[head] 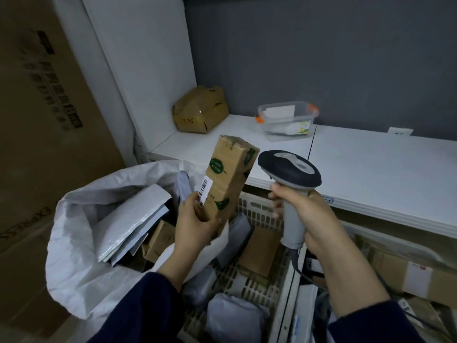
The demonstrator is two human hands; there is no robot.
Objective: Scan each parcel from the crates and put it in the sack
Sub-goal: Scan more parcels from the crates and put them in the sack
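My left hand grips the lower end of a tall brown cardboard parcel with green leaf marks and a white barcode label, held upright above the sack's right edge. My right hand grips the grey handle of a barcode scanner, whose dark head sits just right of the parcel. The white woven sack stands open at the left with grey mailers and small boxes inside. A white slotted crate below my hands holds grey mailer bags and a flat brown box.
A white shelf runs behind, carrying a crumpled brown parcel and a clear plastic tub with orange clips. Large cardboard cartons stand at the left. A second crate with boxes sits at the right under the shelf.
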